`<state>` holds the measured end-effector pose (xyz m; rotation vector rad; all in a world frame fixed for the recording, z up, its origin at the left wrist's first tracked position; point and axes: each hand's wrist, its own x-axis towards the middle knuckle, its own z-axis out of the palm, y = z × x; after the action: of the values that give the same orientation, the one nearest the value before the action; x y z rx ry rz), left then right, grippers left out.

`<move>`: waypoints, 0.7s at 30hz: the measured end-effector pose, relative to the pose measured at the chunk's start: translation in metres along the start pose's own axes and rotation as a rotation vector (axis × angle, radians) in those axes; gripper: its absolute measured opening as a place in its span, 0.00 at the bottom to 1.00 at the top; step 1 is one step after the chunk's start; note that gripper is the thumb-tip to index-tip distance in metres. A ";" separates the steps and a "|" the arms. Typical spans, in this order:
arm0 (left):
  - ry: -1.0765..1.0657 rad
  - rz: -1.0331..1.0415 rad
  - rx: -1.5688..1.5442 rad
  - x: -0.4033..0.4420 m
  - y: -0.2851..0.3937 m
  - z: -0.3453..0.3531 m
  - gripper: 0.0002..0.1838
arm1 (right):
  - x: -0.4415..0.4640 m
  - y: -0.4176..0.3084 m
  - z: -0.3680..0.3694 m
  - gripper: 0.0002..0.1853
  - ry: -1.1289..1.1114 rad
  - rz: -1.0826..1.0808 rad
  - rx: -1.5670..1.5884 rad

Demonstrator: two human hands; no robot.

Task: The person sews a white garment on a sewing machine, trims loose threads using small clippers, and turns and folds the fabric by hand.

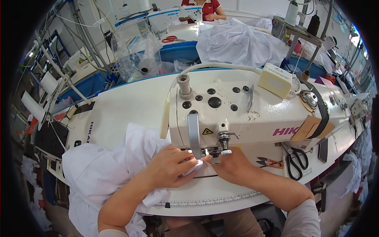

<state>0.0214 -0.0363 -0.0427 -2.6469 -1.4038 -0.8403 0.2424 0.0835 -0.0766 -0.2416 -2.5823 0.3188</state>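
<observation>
A white sewing machine (244,114) stands in front of me, its needle area low at the left end of the head. White cloth (98,162) lies bunched on the left of the table and hangs over the front edge. My left hand (169,166) is closed on part of this cloth just left of the needle area, fingers bent together. On the other side, my right hand (233,168) is curled, with its fingertips close to the needle. The machine head partly covers those fingertips, so what they pinch is hidden.
Right of my right hand lie orange-handled snips (270,162), black scissors (295,160) and a phone (323,150). A measuring tape strip (213,202) runs along the front edge. Behind, a person (205,10) sits at another machine (167,17), near red scissors (169,39) and piled white fabric (241,41).
</observation>
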 end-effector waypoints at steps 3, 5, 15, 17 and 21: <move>-0.002 0.007 -0.004 -0.001 -0.002 0.000 0.18 | 0.000 0.000 -0.001 0.06 -0.002 0.015 0.042; 0.003 0.015 -0.004 -0.001 -0.003 -0.002 0.18 | -0.001 -0.001 -0.003 0.07 0.022 -0.001 0.042; -0.130 -0.020 -0.140 0.006 0.025 -0.042 0.24 | 0.007 -0.005 -0.013 0.06 0.014 0.096 0.232; -0.237 -0.037 -0.075 0.006 0.027 -0.042 0.22 | 0.005 -0.007 -0.011 0.06 0.034 0.080 0.188; -0.232 -0.023 -0.029 0.001 0.028 -0.040 0.16 | 0.003 -0.006 -0.011 0.07 0.019 0.051 0.106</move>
<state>0.0257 -0.0625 -0.0020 -2.8322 -1.4811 -0.5734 0.2450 0.0803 -0.0643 -0.2712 -2.5350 0.4687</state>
